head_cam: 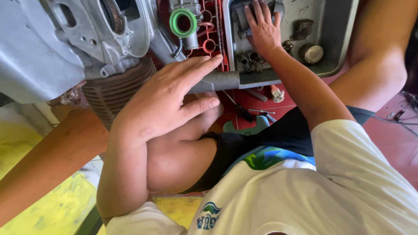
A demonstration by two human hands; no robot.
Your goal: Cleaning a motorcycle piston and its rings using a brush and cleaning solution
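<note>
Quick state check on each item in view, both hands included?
left hand: open, fingers spread flat, resting by the finned cylinder
right hand: open, palm down on a dark part in the grey tray
green-ringed carburettor: upright, untouched
screwdriver: lying on the red floor

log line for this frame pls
left hand: flat on finned engine cylinder | right hand: reaching into grey parts tray, on dark part | stance: crouched

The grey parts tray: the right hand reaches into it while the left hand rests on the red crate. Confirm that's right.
Not quite. The head view shows the left hand resting on the finned engine cylinder, not the red crate. The right hand does reach into the grey parts tray.
</note>
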